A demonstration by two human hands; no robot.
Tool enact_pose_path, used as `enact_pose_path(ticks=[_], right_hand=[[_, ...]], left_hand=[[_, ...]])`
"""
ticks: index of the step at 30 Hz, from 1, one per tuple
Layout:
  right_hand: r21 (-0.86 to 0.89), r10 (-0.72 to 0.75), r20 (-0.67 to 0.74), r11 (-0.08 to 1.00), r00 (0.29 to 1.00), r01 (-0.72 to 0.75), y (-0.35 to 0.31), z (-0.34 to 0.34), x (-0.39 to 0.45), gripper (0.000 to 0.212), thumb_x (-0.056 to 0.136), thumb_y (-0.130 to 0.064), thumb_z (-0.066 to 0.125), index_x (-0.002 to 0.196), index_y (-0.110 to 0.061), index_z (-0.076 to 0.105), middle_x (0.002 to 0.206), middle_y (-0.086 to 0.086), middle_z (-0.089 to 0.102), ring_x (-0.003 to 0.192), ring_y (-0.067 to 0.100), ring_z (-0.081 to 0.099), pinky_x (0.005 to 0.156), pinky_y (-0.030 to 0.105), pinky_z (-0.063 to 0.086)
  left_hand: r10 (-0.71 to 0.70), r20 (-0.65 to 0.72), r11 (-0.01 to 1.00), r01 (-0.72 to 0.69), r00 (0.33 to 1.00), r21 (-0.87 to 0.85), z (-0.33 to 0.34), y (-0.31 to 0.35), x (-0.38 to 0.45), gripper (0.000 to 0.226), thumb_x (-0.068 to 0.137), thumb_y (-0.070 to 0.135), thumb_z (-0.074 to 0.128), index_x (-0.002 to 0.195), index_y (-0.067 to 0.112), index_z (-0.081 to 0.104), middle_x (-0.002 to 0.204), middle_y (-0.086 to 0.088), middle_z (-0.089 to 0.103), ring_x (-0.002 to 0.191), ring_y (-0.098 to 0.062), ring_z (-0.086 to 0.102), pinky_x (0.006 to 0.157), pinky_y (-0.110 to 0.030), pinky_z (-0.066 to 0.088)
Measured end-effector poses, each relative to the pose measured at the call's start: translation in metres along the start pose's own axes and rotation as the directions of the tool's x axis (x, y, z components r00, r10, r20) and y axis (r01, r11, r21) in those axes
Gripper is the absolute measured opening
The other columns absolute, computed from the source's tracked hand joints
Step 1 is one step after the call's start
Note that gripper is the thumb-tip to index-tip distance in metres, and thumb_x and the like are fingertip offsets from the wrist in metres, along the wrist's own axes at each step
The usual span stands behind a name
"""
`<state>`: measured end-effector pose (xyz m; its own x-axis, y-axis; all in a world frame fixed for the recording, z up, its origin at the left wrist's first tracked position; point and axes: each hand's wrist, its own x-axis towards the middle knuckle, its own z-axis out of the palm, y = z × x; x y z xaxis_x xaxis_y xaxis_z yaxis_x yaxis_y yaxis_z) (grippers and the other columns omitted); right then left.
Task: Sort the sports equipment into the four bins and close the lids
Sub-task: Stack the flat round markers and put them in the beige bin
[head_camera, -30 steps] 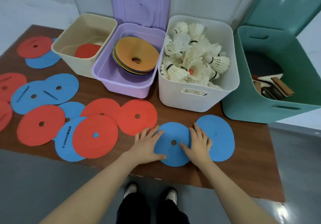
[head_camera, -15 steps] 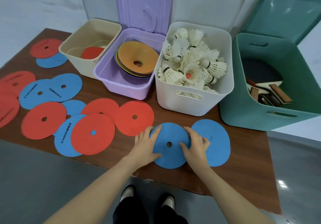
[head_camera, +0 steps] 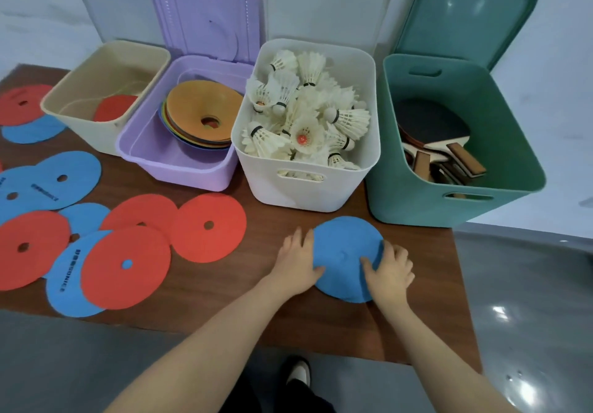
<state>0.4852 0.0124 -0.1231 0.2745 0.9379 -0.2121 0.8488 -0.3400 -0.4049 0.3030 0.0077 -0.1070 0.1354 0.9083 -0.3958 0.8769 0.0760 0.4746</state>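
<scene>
A blue flat disc (head_camera: pixel 346 252) lies on the brown table (head_camera: pixel 256 300) in front of the white bin (head_camera: pixel 305 194); it seems to cover a second blue one. My left hand (head_camera: pixel 296 265) holds its left edge, thumb on top. My right hand (head_camera: pixel 390 270) curls over its right edge. Left of them lie several loose red discs (head_camera: pixel 208 226) and blue discs (head_camera: pixel 69 178). The beige bin (head_camera: pixel 64 114) holds one red disc (head_camera: pixel 114 108). The purple bin (head_camera: pixel 179 172) holds stacked cones (head_camera: pixel 202 108), the white bin shuttlecocks (head_camera: pixel 305 114), the green bin (head_camera: pixel 417 194) paddles (head_camera: pixel 430 127).
All four lids stand open against the back wall, among them the purple lid (head_camera: pixel 205 11) and the green lid (head_camera: pixel 465 18). The table's right edge runs close beside my right hand. Grey floor and my shoes show below the front edge.
The two blue discs that lay side by side now sit as one pile; my hands slid the left one rightward onto the other. The view shifted left.
</scene>
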Motion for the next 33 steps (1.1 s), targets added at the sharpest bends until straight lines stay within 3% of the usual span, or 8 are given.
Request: enact_pose_path(ticks=[4,7,14,19,26,30,33], right_hand=[[0.022,0.116,-0.016,0.993,0.993,-0.115,-0.004,0.007,0.000,0.071,0.085,-0.035,0.060,0.144,-0.008,0.029,0.139,0.016,0.029,0.120,0.037,0.032,0.100,0.044,0.024],[0.090,0.141,0.012,0.986,0.990,-0.141,-0.008,0.007,0.004,0.067,0.083,-0.036,0.061,0.141,-0.015,0.035,0.138,0.012,0.029,0.121,0.036,0.029,0.102,0.043,0.022],[0.085,-0.008,0.091,0.996,0.996,0.000,-0.027,0.020,-0.014,0.067,0.082,-0.040,0.066,0.139,-0.021,0.037,0.134,0.010,0.031,0.116,0.033,0.032,0.098,0.042,0.027],[0.086,-0.096,0.134,0.993,0.986,0.085,-0.043,0.030,-0.022,0.069,0.080,-0.041,0.068,0.139,-0.022,0.039,0.134,0.009,0.031,0.117,0.033,0.032,0.098,0.041,0.027],[0.050,-0.197,0.227,0.980,0.954,0.191,-0.047,0.026,-0.021,0.068,0.077,-0.044,0.069,0.135,-0.032,0.035,0.136,0.003,0.031,0.126,0.027,0.028,0.107,0.043,0.015],[0.059,-0.220,0.237,0.975,0.946,0.213,-0.045,0.025,-0.029,0.065,0.080,-0.041,0.066,0.136,-0.034,0.033,0.138,-0.003,0.035,0.127,0.022,0.030,0.107,0.042,0.013],[0.145,-0.262,0.231,0.962,0.937,0.233,-0.038,0.023,-0.032,0.061,0.080,-0.035,0.067,0.133,-0.032,0.038,0.133,-0.005,0.041,0.123,0.018,0.035,0.105,0.039,0.012]], left_hand=[[0.009,0.049,0.998,-0.012,0.999,0.058,0.006,0.003,0.002,0.084,0.088,0.040,0.055,0.149,0.020,0.000,0.157,-0.005,0.002,0.139,-0.031,0.009,0.112,-0.043,0.018],[-0.013,0.049,1.000,0.012,0.999,0.005,0.006,0.003,0.002,0.085,0.087,0.038,0.057,0.149,0.023,0.001,0.157,-0.001,0.003,0.139,-0.028,0.009,0.111,-0.042,0.018],[-0.086,0.054,0.993,0.090,0.995,-0.077,0.008,-0.014,-0.025,0.101,0.077,0.032,0.069,0.149,0.022,-0.001,0.156,-0.005,-0.003,0.138,-0.029,0.005,0.112,-0.037,0.020],[-0.105,-0.042,0.994,0.104,0.994,-0.036,-0.004,-0.039,-0.044,0.097,0.076,0.037,0.071,0.148,0.020,0.008,0.150,-0.005,0.016,0.130,-0.029,0.021,0.107,-0.037,0.027],[-0.082,0.099,0.987,0.067,0.992,0.145,-0.010,-0.051,-0.046,0.112,0.074,0.047,0.070,0.148,0.024,-0.010,0.156,-0.008,-0.010,0.139,-0.037,0.003,0.112,-0.048,0.012],[-0.030,0.082,0.989,0.018,0.996,0.143,-0.009,-0.051,-0.045,0.117,0.069,0.048,0.074,0.148,0.028,-0.009,0.153,-0.007,0.001,0.136,-0.037,0.007,0.110,-0.047,0.014],[-0.018,0.005,1.000,0.018,1.000,0.019,-0.005,-0.053,-0.044,0.117,0.065,0.043,0.078,0.147,0.032,-0.004,0.139,-0.005,0.017,0.125,-0.029,0.019,0.104,-0.040,0.022]])
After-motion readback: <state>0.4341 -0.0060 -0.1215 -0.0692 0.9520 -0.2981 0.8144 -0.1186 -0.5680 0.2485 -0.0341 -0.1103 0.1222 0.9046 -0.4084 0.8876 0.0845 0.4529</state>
